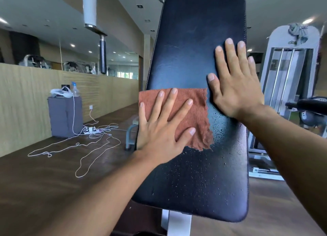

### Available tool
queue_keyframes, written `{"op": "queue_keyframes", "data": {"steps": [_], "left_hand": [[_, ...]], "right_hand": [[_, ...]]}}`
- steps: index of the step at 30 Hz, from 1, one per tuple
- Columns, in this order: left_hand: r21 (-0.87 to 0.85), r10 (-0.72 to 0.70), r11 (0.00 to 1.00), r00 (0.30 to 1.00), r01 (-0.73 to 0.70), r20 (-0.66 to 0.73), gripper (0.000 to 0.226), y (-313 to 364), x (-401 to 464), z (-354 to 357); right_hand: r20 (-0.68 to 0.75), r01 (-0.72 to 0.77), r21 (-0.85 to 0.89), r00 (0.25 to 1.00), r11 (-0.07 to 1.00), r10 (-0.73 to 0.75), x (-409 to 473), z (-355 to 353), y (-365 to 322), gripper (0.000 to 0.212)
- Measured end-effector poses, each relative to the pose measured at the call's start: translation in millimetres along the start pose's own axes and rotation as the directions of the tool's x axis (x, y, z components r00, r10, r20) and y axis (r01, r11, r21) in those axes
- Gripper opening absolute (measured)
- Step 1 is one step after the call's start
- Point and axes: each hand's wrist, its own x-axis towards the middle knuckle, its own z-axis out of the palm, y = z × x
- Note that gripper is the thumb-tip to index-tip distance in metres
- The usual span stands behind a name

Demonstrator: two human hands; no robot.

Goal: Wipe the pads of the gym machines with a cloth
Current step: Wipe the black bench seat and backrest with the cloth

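Pressing orange cloth (192, 115) on unlabelled black pad (194, 41), left hand (159, 131) flat

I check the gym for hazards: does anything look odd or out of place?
Yes. White cables sprawl in loose loops over the floor beside the grey cabinet, a likely trip risk. Droplets cover the pad's lower half.

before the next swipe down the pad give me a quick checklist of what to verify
1. Cloth lies flat on the pad: ok.
2. Left hand presses the cloth with spread fingers: ok.
3. Right hand braces the bare pad beside the cloth: ok.
4. Upper pad free of droplets: ok.
5. Lower pad dry: not ok, droplets cover it below the cloth.
6. Cloth still dry enough to soak them up: cannot tell.
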Motion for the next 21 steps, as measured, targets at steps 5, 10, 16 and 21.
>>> {"op": "queue_keyframes", "data": {"steps": [5,10,16,21], "left_hand": [[-0.089,0.048,0.995,0.999,-0.047,0.014,0.069,-24,43,-16],[-0.06,-0.031,0.998,0.999,0.032,0.019,0.069,8,-3,-3],[-0.03,0.038,0.999,0.999,-0.037,0.039,0.07,8,-19,6],[-0.052,0.025,0.998,0.998,-0.022,0.057,0.068,15,26,-9]], "right_hand": [[-0.013,-0.006,-0.004,1.0,1.0,0.006,-1,0,-1,0.065],[0.005,-0.013,0.01,1.0,1.0,0.013,-1,-3,-1,0.064],[0.012,-0.007,0.025,1.0,1.0,0.007,1,-1,0,0.064],[0.1,-0.05,0.269,0.995,0.962,0.023,6,-17,-3,0.064]]}}
